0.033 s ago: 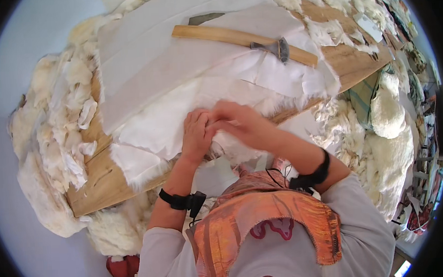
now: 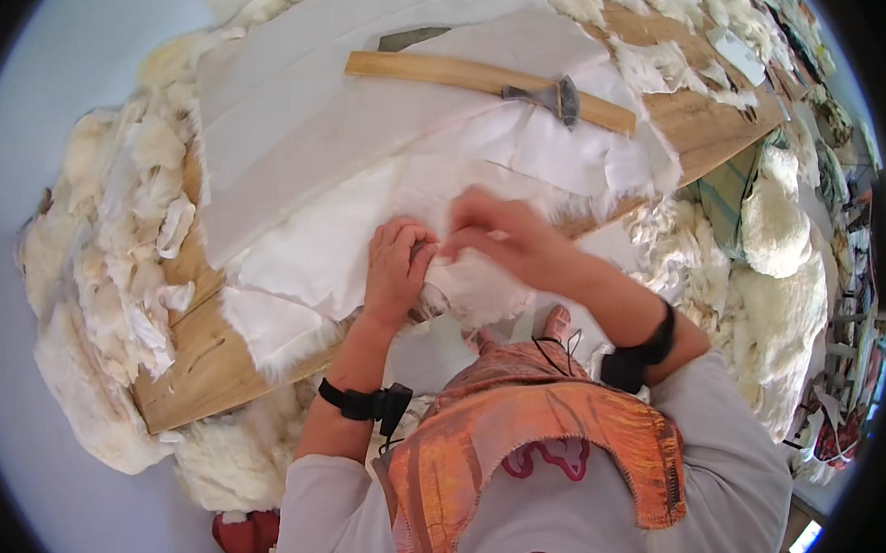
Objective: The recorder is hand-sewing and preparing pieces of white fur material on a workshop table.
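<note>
White fur pelts [image 2: 311, 248], skin side up with fur along their edges, lie joined over the wooden board in front of me. My left hand [image 2: 399, 264] is at the near edge of a pelt, its fingers bent and closed on that edge. Just right of it, slightly blurred, my right hand [image 2: 511, 241] is raised with thumb and fingers drawn together. Whatever may be in those fingers is too small to make out. White fur [image 2: 484, 289] hangs below the two hands.
A wooden strip [image 2: 432, 69] lies across the far pelts, with a dark fan-bladed tool [image 2: 559, 100] on it. Beside it is a flat grey piece [image 2: 412, 38]. Cream fur scraps [image 2: 130, 223] heap along the left of the wooden board [image 2: 198, 379]; more fur [image 2: 779, 289] is piled right.
My right hand has moved a little to the right, opening a gap between it and my left hand. The left hand stays at the pelt's edge.
</note>
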